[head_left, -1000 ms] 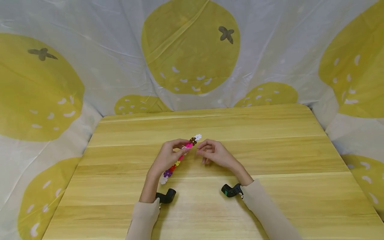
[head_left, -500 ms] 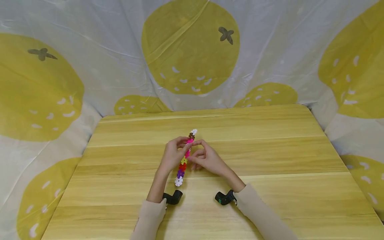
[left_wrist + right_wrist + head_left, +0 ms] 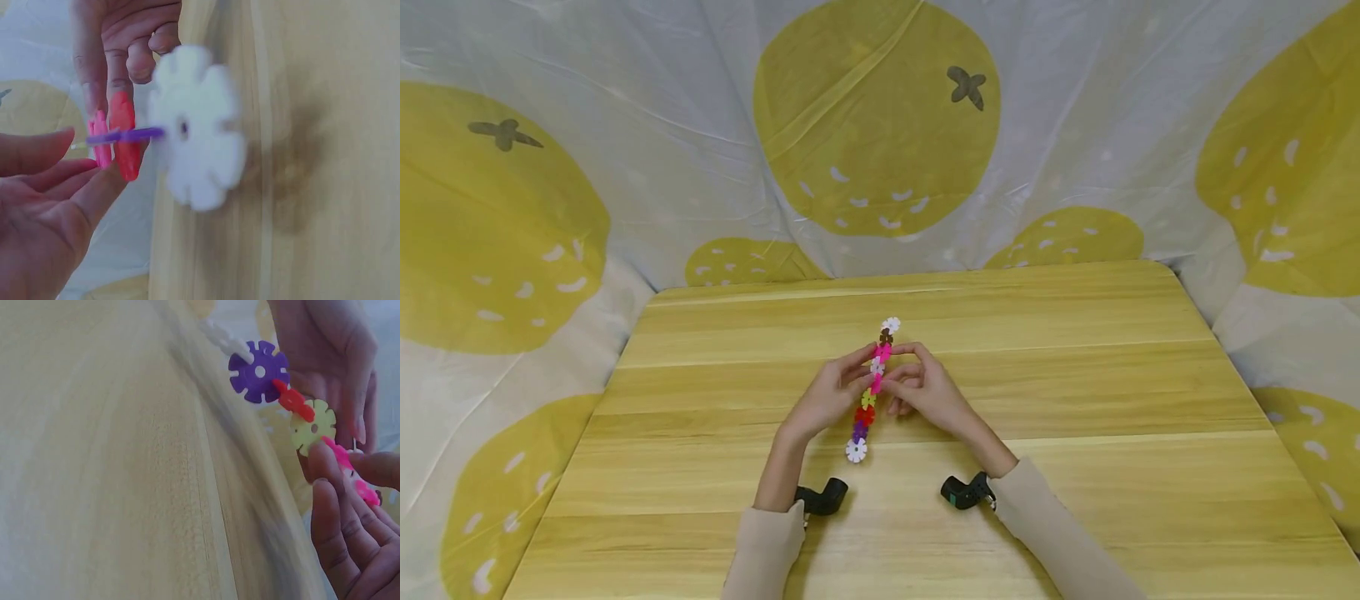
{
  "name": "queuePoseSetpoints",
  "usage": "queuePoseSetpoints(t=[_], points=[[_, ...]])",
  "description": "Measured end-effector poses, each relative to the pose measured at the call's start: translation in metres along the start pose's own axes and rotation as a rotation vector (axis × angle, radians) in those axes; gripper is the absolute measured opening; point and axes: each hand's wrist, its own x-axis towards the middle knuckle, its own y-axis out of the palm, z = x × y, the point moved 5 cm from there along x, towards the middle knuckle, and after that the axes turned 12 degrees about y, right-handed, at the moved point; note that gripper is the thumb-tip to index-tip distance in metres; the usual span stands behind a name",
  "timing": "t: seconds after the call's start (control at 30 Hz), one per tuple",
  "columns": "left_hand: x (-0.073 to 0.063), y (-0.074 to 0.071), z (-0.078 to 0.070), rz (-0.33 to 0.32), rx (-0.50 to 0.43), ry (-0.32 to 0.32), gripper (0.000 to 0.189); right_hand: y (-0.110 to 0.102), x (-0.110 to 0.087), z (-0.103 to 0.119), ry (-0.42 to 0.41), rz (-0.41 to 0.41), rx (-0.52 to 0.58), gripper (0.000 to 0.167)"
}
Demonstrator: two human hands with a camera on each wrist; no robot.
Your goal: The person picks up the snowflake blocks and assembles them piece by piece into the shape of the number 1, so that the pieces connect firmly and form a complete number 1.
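Observation:
A chain of notched plastic snowflake discs (image 3: 865,415) is held up over the table, slanting away from me. From the far end it runs white, brown, pink, white, pink, yellow, red, purple and white. My left hand (image 3: 829,398) grips its middle from the left, thumb and index finger at the pink and white discs. From the other side, my right hand (image 3: 934,393) pinches it around the pink discs. The white end disc (image 3: 200,128) looms large in the left wrist view. In the right wrist view the yellow disc (image 3: 314,427) lies by the right fingertips; fingers partly hide the pink ones.
Beneath the hands is a wood-grain table (image 3: 1075,367) with rounded far corners. A white cloth with yellow fruit prints (image 3: 880,117) hangs behind and beside it. Black wrist cameras (image 3: 823,497) are strapped to both wrists.
My right hand has come in from the right and now pinches the chain beside the left. The chain has swung from a slant to nearly straight away from me, its near end moving right.

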Motion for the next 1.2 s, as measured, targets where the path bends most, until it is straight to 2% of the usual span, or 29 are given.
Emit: queuePoseSetpoints(t=[0.2, 0.37, 0.5, 0.6, 0.73, 0.87, 1.2], points=[[-0.004, 0.004, -0.002, 0.120, -0.166, -0.009, 0.088, -0.004, -0.001, 0.003, -0.023, -0.046, 0.031, 0.054], [-0.005, 0.005, -0.002, 0.146, -0.180, 0.003, 0.090, -0.008, -0.001, 0.005, -0.077, -0.072, 0.047, 0.053], [-0.004, 0.005, -0.002, 0.132, -0.175, 0.002, 0.083, -0.012, -0.001, 0.005, -0.088, -0.110, 0.020, 0.040], [-0.003, 0.004, -0.002, 0.109, -0.137, 0.014, 0.074, -0.016, -0.001, 0.006, -0.087, -0.140, -0.007, 0.033], [-0.001, 0.003, -0.002, 0.072, -0.074, 0.040, 0.064, -0.019, -0.003, 0.006, -0.080, -0.169, -0.026, 0.030], [0.000, 0.003, -0.004, 0.042, -0.055, 0.047, 0.062, -0.021, -0.004, 0.006, -0.069, -0.182, -0.022, 0.029], [0.003, 0.003, -0.003, -0.019, -0.069, 0.068, 0.059, -0.023, -0.004, 0.009, -0.094, -0.189, -0.027, 0.025]])
